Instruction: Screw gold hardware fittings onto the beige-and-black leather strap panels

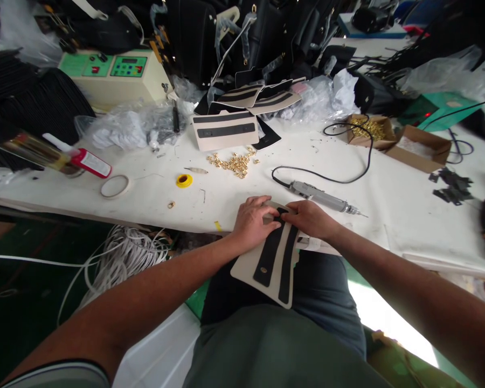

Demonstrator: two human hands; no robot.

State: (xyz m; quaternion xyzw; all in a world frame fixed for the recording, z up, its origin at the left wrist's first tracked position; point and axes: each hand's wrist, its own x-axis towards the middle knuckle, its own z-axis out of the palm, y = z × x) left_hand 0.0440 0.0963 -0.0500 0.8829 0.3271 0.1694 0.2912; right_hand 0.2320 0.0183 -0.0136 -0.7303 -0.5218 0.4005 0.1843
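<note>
A beige panel with black strips (267, 264) lies over the white table's front edge (153, 215) and hangs toward my lap. My left hand (253, 221) rests on its upper end, fingers curled and pressing down on it. My right hand (309, 218) meets it from the right, fingers closed on the same end of the panel. A small gold fitting shows on the black strip near the bottom. Just behind my right hand lies a grey electric screwdriver (323, 198) with a black cord.
A pile of gold fittings (234, 161), a yellow tape roll (184, 180) and a white tape ring (115, 186) lie mid-table. Stacked beige panels (226, 129), a control box (117, 75), cardboard boxes (418, 145) and black bags stand behind. White cord coils below the left.
</note>
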